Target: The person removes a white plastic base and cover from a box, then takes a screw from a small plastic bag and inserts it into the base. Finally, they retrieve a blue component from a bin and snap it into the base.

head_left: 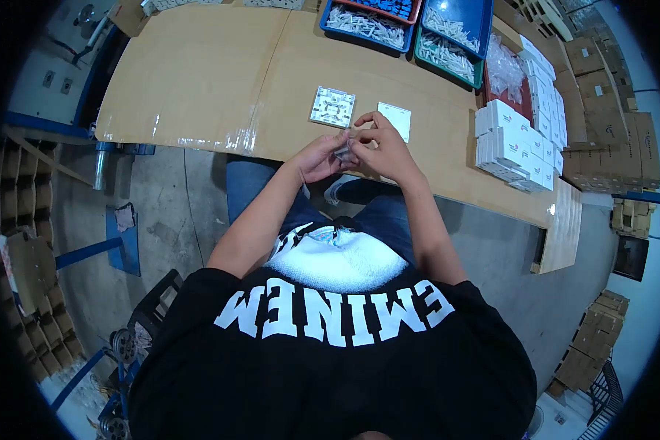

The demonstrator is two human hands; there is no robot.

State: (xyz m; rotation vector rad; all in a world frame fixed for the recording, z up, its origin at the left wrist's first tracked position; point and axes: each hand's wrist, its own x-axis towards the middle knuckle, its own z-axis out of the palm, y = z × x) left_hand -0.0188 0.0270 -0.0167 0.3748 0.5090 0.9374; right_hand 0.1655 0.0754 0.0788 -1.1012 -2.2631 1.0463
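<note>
My left hand (321, 157) and my right hand (385, 150) meet just over the near edge of the table. Their fingers are closed together around a small greyish piece (342, 152), mostly hidden by the fingers and too small to name. Beyond my left hand lies a white square plastic frame (333, 107) with moulded parts showing on its upper face. A flat white plate (397, 121) rests behind my right hand, which covers part of it.
The table (191, 81) is topped with cardboard. Blue and green bins (447, 59) of small white parts stand at the back. Stacked white boxes (517, 147) sit at the right, beside a red bin with clear plastic bags (504, 66). Cardboard cartons (609, 147) stand farther right.
</note>
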